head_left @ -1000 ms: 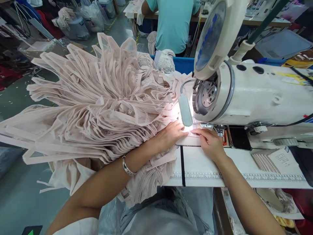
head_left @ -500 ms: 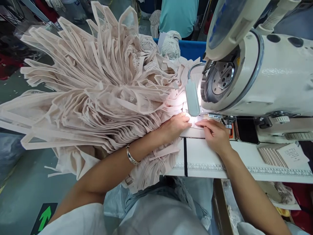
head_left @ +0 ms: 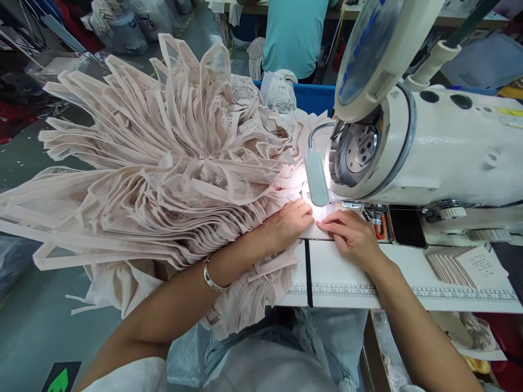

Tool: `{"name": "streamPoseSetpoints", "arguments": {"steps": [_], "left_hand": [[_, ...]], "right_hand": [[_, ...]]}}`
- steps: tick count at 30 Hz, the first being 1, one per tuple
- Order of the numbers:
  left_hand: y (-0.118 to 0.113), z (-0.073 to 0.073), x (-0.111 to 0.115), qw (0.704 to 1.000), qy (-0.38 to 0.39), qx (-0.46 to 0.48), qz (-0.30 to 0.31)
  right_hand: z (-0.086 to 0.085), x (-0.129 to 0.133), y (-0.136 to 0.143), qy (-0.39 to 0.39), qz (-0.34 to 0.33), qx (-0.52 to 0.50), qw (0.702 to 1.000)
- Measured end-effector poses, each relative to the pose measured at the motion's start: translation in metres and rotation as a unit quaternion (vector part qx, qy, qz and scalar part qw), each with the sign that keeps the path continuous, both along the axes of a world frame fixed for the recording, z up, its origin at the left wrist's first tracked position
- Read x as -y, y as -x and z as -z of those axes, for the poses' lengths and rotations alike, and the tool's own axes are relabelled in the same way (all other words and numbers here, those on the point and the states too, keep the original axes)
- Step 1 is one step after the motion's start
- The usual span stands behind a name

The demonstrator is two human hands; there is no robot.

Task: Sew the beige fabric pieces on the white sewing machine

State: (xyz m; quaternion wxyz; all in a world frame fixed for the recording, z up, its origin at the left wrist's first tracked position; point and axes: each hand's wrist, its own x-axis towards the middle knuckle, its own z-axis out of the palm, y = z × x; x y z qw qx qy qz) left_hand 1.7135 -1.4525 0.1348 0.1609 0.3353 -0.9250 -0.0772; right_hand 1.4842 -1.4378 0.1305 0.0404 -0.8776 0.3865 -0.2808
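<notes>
The sewing machine stands on the right, its small lamp shining on the sewing spot. Beneath the lamp, my left hand is closed on the edge of a pale pink garment, fingertips pressed together. My right hand faces it from the other side, thumb and forefinger closed at the same edge. The held cloth is mostly covered by my fingers and washed out by glare. A big heap of pale pink garments with straps and lace spreads leftward, under my left forearm. The lamp hides the needle.
A magnifier hangs over the machine head. Orange-handled snips and a dark phone lie right of my right hand. A ruler strip edges the table, near a tied stack of pieces. A person sits beyond.
The view has tilted up slightly, so everything sits lower. My right hand has come closer to my left, and their fingertips nearly meet at the cloth.
</notes>
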Motion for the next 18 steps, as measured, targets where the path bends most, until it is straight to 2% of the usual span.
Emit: {"name": "streamPoseSetpoints", "arguments": {"steps": [6,13,18], "left_hand": [[-0.0029,-0.0064,-0.003,1.0,-0.012,0.004,0.004],[-0.0026,-0.0017,-0.0041,1.0,-0.017,-0.008,0.001],[-0.0015,0.0014,-0.0032,0.999,-0.029,-0.022,-0.011]], "right_hand": [[0.0036,-0.0013,0.0009,0.028,0.018,-0.033,0.999],[0.0032,0.0009,0.0015,0.058,-0.024,-0.02,0.998],[0.0045,-0.0007,0.0008,0.056,0.0,-0.028,0.998]]}}
